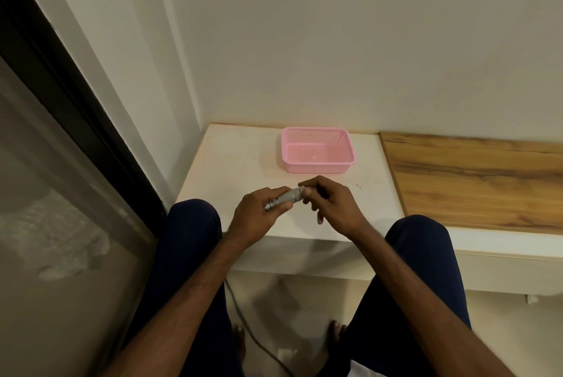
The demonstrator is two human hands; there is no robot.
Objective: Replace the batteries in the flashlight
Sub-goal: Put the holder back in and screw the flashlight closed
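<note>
A small silver flashlight [286,197] lies across both hands just above the white ledge [231,169]. My left hand [259,212] is wrapped around its barrel. The thumb and fingers of my right hand [329,206] pinch the wider end of the flashlight, which points to the right. Most of the barrel is hidden inside my left fist. No loose batteries show in the frame.
A pink plastic basket [316,149] stands behind my hands near the wall; it looks empty. A wooden panel [475,175] covers the ledge to the right. A dark-framed glass door [61,163] runs along the left. My knees flank the ledge, and a cable [249,331] lies on the floor.
</note>
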